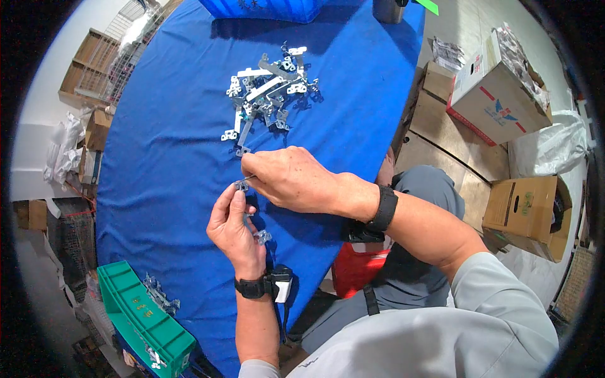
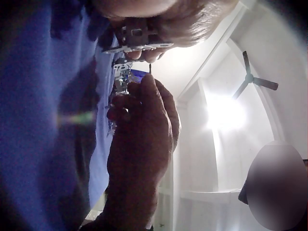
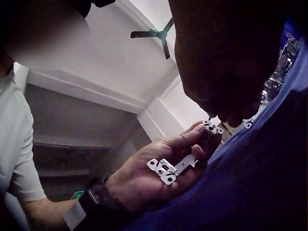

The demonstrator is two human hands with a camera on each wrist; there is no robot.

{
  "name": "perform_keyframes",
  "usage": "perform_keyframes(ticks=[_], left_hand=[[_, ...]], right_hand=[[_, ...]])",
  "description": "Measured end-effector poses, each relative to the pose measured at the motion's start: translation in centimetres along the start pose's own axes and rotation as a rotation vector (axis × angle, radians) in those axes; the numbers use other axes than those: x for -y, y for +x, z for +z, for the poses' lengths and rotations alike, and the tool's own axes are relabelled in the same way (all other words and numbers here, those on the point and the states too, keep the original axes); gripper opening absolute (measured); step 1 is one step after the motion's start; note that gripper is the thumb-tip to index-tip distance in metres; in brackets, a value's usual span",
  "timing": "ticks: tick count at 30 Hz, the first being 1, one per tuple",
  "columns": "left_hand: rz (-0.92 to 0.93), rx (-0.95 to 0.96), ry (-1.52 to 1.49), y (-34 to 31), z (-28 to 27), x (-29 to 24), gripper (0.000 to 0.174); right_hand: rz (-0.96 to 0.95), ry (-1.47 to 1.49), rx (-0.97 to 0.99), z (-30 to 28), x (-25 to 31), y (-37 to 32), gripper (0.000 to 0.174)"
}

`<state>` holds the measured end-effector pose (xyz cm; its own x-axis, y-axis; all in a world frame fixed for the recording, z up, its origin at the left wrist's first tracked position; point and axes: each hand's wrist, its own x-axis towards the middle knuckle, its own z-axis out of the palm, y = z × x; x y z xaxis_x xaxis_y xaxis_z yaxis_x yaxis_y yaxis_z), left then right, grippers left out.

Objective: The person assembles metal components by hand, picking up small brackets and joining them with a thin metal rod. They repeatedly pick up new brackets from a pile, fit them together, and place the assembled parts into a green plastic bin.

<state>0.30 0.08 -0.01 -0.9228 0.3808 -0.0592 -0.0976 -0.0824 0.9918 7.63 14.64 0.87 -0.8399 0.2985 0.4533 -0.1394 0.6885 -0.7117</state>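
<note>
My left hand (image 1: 234,234) is palm up over the blue cloth, pinching a small silvery metal bracket (image 3: 211,127) between thumb and fingers. A second metal bracket (image 3: 166,171), with holed tabs and a long arm, lies across its palm and lower fingers. From the other side, my right hand (image 1: 299,181) meets the pinched bracket, its fingers curled. A thin dark tip (image 2: 150,68) shows at the right fingertips in the left wrist view; I cannot tell what tool or part it belongs to. Beyond both hands lies a pile of similar metal brackets (image 1: 268,91).
A blue cloth (image 1: 170,157) covers the table. At the near left stands a green tray (image 1: 113,277) with several metal parts. A blue bin (image 1: 265,11) and a dark cup (image 1: 387,11) are at the far edge. Cardboard boxes (image 1: 520,205) stand on the right.
</note>
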Motion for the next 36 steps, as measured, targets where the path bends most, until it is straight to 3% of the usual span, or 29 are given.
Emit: perform_keyframes(ticks=[17, 19, 36], left_hand=[[0.015, 0.044, 0.002, -0.14, 0.10, -0.27, 0.017], [0.005, 0.040, -0.010, -0.11, 0.11, -0.25, 0.016], [0.035, 0.033, -0.039, -0.15, 0.34, -0.24, 0.018]], right_hand=[[-0.009, -0.098, 0.032, 0.44, 0.29, -0.10, 0.018], [-0.021, -0.005, -0.052, 0.58, 0.40, -0.09, 0.018], [-0.001, -0.060, 0.020, 0.32, 0.36, -0.15, 0.018]])
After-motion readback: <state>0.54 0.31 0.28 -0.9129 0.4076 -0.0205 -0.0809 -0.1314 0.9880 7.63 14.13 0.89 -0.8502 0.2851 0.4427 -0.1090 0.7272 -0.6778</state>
